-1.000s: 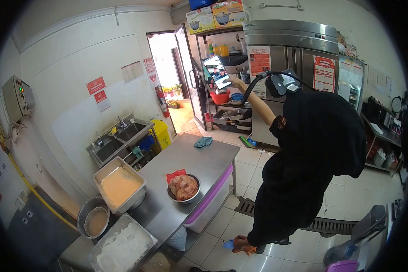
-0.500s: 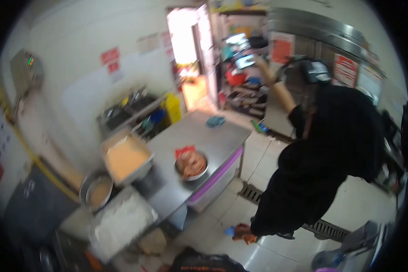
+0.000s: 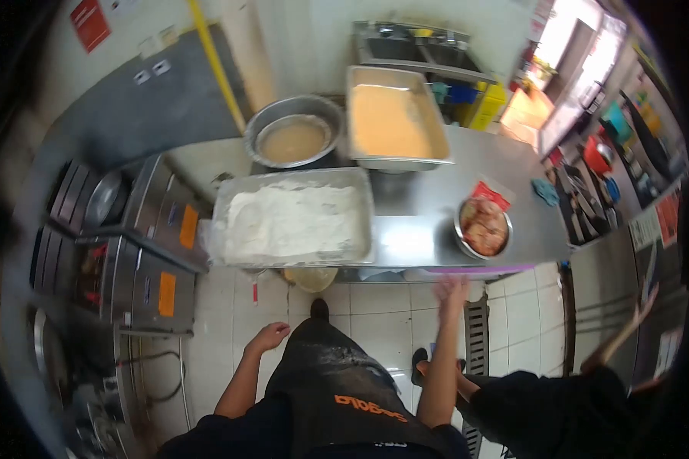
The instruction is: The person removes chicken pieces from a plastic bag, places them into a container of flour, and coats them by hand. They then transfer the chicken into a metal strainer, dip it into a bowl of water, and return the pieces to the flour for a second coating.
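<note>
My left hand [image 3: 270, 336] hangs in the air left of my apron, its fingers loosely bent and nothing in them. Stretched forward, my right hand [image 3: 452, 289] is somewhat blurred, at the table's front edge, and no held object shows. Just beyond it stands a metal bowl [image 3: 459, 237] with raw meat [image 3: 485, 227], a red-and-white packet [image 3: 491, 196] against its back. In front of my left side is a tray [image 3: 366, 252] of white flour [image 3: 295, 222]. Behind that are a round pan [image 3: 256, 122] with a cloudy liquid and a deep metal pan [image 3: 442, 150] of orange-beige liquid.
Everything stands on a steel table [image 3: 413, 206]; a teal cloth [image 3: 545, 192] lies at its right end. A co-worker in black [image 3: 559, 413] is at right, arm raised with a long thin object. Steel cabinets [image 3: 157, 268] are at left, a sink [image 3: 394, 50] behind, a floor drain [image 3: 476, 336] below.
My view has swung left and down, bringing my hands and apron into sight. The co-worker now appears lower at the right edge. The pans and meat bowl stay on the table.
</note>
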Action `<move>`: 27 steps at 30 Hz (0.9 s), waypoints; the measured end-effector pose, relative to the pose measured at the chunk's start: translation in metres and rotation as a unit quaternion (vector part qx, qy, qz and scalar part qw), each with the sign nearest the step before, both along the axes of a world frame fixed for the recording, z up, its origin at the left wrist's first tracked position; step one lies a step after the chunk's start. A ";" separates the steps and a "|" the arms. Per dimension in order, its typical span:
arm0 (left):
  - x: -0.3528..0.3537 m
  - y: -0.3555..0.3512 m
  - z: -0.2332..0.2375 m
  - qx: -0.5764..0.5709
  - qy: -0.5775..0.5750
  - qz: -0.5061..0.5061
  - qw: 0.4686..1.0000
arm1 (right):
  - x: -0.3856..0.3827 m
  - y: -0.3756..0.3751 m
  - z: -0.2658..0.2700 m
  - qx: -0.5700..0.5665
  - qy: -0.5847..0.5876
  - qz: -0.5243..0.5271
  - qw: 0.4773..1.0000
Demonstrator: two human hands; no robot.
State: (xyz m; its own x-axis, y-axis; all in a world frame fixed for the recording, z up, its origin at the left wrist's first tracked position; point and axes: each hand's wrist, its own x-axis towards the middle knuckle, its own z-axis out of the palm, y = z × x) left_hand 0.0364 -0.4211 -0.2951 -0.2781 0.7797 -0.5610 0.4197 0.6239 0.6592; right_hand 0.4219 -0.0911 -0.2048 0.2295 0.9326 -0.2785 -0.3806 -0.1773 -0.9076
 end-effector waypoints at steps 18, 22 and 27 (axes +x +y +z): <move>-0.216 0.209 0.133 0.175 0.292 0.235 0.911 | -0.483 -0.038 0.011 -0.192 0.141 0.517 0.822; -0.155 0.190 0.158 0.316 0.320 0.271 0.851 | -0.502 -0.035 -0.034 -0.176 0.213 0.502 0.819; -0.131 0.177 0.141 0.338 0.339 0.344 0.808 | -0.471 -0.016 0.026 -0.203 0.246 0.395 0.862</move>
State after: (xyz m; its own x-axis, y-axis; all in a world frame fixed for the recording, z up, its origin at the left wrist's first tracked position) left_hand -0.0943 -0.2444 -0.1540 -0.8405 0.3744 0.3917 0.5347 0.4569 0.7109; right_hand -0.0495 -0.1074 -0.1785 -0.6708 0.5469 -0.5009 -0.3164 -0.8219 -0.4737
